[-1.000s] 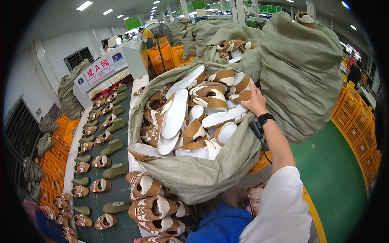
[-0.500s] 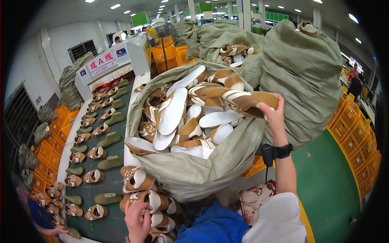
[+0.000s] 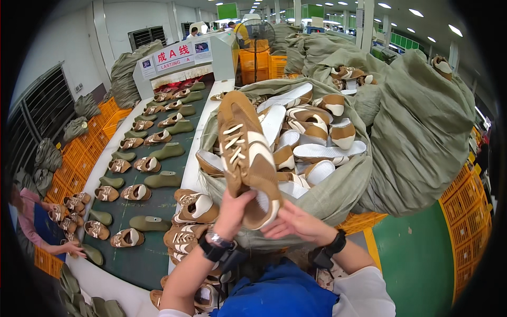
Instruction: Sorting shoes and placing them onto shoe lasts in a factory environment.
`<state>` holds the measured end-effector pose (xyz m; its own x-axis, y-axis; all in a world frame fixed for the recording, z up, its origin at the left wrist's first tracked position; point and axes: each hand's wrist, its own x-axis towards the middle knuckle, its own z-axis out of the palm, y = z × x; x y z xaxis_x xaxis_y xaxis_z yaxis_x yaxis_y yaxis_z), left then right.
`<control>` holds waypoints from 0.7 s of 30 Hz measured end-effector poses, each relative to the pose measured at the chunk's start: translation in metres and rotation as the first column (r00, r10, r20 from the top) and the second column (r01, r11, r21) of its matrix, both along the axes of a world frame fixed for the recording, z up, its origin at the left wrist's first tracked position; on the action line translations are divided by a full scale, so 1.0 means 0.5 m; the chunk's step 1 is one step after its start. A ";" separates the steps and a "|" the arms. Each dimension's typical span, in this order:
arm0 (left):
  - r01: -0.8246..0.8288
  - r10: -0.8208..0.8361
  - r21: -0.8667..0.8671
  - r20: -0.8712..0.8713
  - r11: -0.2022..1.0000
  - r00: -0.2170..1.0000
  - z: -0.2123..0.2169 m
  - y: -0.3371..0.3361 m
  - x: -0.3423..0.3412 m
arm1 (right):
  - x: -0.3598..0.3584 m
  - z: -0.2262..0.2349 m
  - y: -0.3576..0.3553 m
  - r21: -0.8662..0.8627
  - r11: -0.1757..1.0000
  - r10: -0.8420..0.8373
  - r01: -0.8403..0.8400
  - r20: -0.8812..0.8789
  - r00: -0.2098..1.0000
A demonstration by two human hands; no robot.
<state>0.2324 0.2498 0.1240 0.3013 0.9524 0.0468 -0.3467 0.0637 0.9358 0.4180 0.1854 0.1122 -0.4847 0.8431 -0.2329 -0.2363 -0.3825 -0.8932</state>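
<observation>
Item: one tan shoe upper (image 3: 245,153) with cream side panels and cream laces, unsoled, held upright above the near rim of an open grey-green sack (image 3: 338,190) filled with like uppers (image 3: 311,132) in tan and white. Held by both hands at its lower end, the rest rising toward the sack's mouth. Left hand (image 3: 232,211) was closed round the lower left side, fingers wrapped behind and thumb forward; right hand (image 3: 296,222) lay half open under the lower right edge, fingers spread against the pale lining, propping more than clamping. Handling, by judgement: light, since it stood up from a hold at one end only; soft and pliable in the suede-like panels, firmer at the stitched overlays and the lace row; matte nap, unlikely to slip; not fragile, though the nap could mark and the open bottom edge could fold or crease if squeezed. Best hold judged to be the stiffer end and the stitched side seams, not the laces. Adjacent: a long dark green conveyor surface (image 3: 137,253) to the left carrying rows of uppers on olive shoe lasts (image 3: 163,179); another person's hand (image 3: 71,248) at its far left edge; orange crates (image 3: 465,211) at right
</observation>
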 end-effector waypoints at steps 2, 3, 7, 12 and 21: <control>-0.058 0.059 0.034 -0.036 0.998 0.998 -0.010 -0.007 -0.048 | 0.058 0.023 0.058 0.346 0.937 -0.069 -0.048 0.319 0.945; -0.068 0.073 0.080 -0.070 0.994 0.995 -0.005 -0.017 -0.067 | 0.095 0.051 0.089 0.510 0.844 -0.374 0.164 0.343 0.861; 0.007 -0.006 -0.127 0.008 0.992 1.000 0.023 -0.038 -0.093 | 0.452 0.031 0.300 0.912 0.105 -0.964 0.397 0.191 -0.184; -0.003 0.014 -0.184 0.059 0.983 0.998 0.013 -0.047 -0.103 | 0.632 -0.048 0.419 0.235 0.270 -0.904 0.934 0.396 0.162; -0.127 0.124 -0.043 -0.067 0.991 0.990 0.018 -0.082 -0.114 | 0.442 0.003 0.434 0.885 0.366 -0.775 0.288 0.460 -0.432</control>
